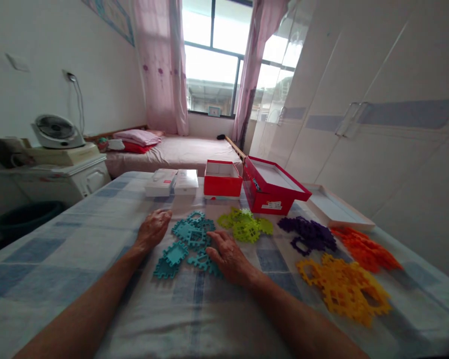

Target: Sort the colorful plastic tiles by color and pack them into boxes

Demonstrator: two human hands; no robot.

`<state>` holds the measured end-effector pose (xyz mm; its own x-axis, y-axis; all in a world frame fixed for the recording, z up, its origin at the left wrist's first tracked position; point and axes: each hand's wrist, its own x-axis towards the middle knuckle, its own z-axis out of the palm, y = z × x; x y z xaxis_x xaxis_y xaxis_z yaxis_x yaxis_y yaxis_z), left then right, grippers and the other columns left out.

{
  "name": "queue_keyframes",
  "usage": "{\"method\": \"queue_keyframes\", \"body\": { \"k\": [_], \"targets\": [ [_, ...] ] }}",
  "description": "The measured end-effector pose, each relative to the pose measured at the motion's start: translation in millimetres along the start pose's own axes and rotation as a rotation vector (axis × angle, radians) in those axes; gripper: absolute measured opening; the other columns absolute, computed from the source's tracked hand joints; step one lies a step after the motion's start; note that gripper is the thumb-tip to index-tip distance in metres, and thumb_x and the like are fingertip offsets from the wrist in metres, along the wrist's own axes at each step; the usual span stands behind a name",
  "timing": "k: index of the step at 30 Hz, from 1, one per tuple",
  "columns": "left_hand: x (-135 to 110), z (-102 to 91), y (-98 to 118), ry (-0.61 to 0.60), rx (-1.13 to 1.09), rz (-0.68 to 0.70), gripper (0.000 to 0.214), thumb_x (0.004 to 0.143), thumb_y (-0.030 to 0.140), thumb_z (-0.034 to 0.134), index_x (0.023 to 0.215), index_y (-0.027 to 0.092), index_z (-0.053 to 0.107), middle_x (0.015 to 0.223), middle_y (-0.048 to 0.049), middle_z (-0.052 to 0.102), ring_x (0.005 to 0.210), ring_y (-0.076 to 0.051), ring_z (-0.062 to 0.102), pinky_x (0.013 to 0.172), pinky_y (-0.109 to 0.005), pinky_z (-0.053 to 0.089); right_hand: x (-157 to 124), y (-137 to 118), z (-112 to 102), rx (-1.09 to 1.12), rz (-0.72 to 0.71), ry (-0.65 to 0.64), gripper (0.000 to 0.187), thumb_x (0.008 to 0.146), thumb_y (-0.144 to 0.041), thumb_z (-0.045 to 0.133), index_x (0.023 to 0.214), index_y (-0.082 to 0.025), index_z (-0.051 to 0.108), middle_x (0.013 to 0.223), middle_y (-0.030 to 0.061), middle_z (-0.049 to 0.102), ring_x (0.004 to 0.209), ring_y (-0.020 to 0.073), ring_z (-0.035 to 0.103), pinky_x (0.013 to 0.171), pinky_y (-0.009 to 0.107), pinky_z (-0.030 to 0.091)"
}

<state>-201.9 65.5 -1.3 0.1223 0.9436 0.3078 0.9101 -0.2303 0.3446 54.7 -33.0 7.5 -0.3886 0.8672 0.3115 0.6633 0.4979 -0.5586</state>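
A heap of teal interlocking plastic tiles (189, 239) lies on the checked cloth between my two hands. My left hand (153, 228) rests palm down at the heap's left edge, fingers loosely curled on the cloth. My right hand (228, 257) lies flat over the heap's lower right tiles, fingers stretched toward the middle. Other heaps sorted by colour lie to the right: lime green tiles (247, 227), purple tiles (309, 233), orange tiles (364, 248) and yellow tiles (342, 286).
A red box (222, 185) and its tilted red lid (271, 192) stand behind the tiles, beside two white boxes (172, 182) and a white tray (338, 207). A bed, a fan on a cabinet and wardrobe doors surround the table (78, 239).
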Motion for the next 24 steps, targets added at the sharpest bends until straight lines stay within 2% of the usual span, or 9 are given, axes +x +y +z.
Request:
{"method": "queue_keyframes", "body": {
  "k": [8,10,12,14,15,17,20,22,24],
  "targets": [
    [2,6.4,-8,0.034,0.028,0.031,0.059,0.084,0.047,0.018,0.103,0.014,0.063,0.116,-0.0134,0.061,0.112,-0.024,0.054,0.100,-0.037,0.039,-4,-1,2,-0.003,-0.017,0.011,0.048,0.088,-0.036,0.049,0.130,-0.014,0.044,0.129,0.0115,0.047,0.120,0.0205,0.044,0.104,0.035,0.034],
    [5,3.4,-7,0.014,0.037,0.076,0.056,0.084,0.047,0.021,0.099,0.015,0.063,0.112,-0.0136,0.063,0.110,-0.026,0.055,0.099,-0.040,0.041,-7,-9,-8,-0.001,-0.015,0.041,0.051,0.086,-0.036,0.052,0.131,-0.013,0.044,0.132,0.0130,0.045,0.122,0.0209,0.042,0.105,0.035,0.034],
    [7,-4.1,9,0.008,0.049,0.123,0.055,0.083,0.049,0.025,0.100,0.014,0.063,0.109,-0.0145,0.064,0.111,-0.029,0.055,0.098,-0.043,0.041,-12,-21,-30,0.000,-0.035,0.091,0.052,0.085,-0.035,0.054,0.131,-0.013,0.043,0.134,0.0132,0.043,0.125,0.0206,0.040,0.105,0.035,0.034],
    [2,-14.3,44,0.048,0.022,0.163,0.057,0.082,0.055,0.031,0.106,0.013,0.061,0.116,-0.0158,0.060,0.113,-0.031,0.053,0.099,-0.045,0.041,-20,-27,-64,-0.012,-0.071,0.165,0.051,0.085,-0.033,0.054,0.131,-0.016,0.043,0.135,0.0110,0.044,0.125,0.0191,0.041,0.104,0.034,0.035],
    [-5,-19.2,68,0.056,-0.029,0.219,0.056,0.083,0.056,0.033,0.110,0.014,0.059,0.122,-0.0151,0.056,0.114,-0.030,0.052,0.099,-0.044,0.040,-26,-26,-85,-0.029,-0.079,0.217,0.048,0.085,-0.033,0.054,0.130,-0.018,0.043,0.135,0.0094,0.044,0.124,0.0182,0.041,0.104,0.034,0.035],
    [-26,-25.9,124,-0.012,-0.145,0.388,0.049,0.086,0.052,0.036,0.115,0.018,0.057,0.129,-0.0098,0.052,0.114,-0.025,0.053,0.100,-0.041,0.041,-41,-11,-131,-0.102,-0.040,0.347,0.044,0.086,-0.033,0.051,0.127,-0.020,0.046,0.132,0.0082,0.047,0.122,0.0175,0.043,0.104,0.034,0.035],
    [-69,-22.0,206,-0.158,-0.249,0.595,0.035,0.088,0.040,0.041,0.112,0.024,0.060,0.130,-0.0063,0.053,0.119,-0.023,0.049,0.101,-0.040,0.042,-76,44,-195,-0.312,0.181,0.532,0.047,0.083,-0.038,0.052,0.125,-0.018,0.049,0.127,0.0118,0.050,0.123,0.0222,0.043,0.104,0.039,0.033],
    [-94,-9.3,249,-0.283,-0.304,0.678,0.029,0.085,0.033,0.047,0.110,0.025,0.061,0.129,-0.0053,0.053,0.119,-0.022,0.049,0.100,-0.039,0.043,-105,93,-226,-0.484,0.426,0.562,0.053,0.079,-0.043,0.054,0.124,-0.016,0.050,0.126,0.0147,0.051,0.120,0.0260,0.045,0.102,0.042,0.035],
    [-111,8.4,279,-0.367,-0.354,0.744,0.028,0.081,0.029,0.054,0.107,0.025,0.061,0.127,-0.0050,0.055,0.118,-0.022,0.049,0.099,-0.038,0.044,-134,139,-246,-0.619,0.696,0.537,0.061,0.077,-0.052,0.053,0.125,-0.014,0.050,0.129,0.0174,0.048,0.121,0.0303,0.043,0.099,0.047,0.035]
  ]
}}
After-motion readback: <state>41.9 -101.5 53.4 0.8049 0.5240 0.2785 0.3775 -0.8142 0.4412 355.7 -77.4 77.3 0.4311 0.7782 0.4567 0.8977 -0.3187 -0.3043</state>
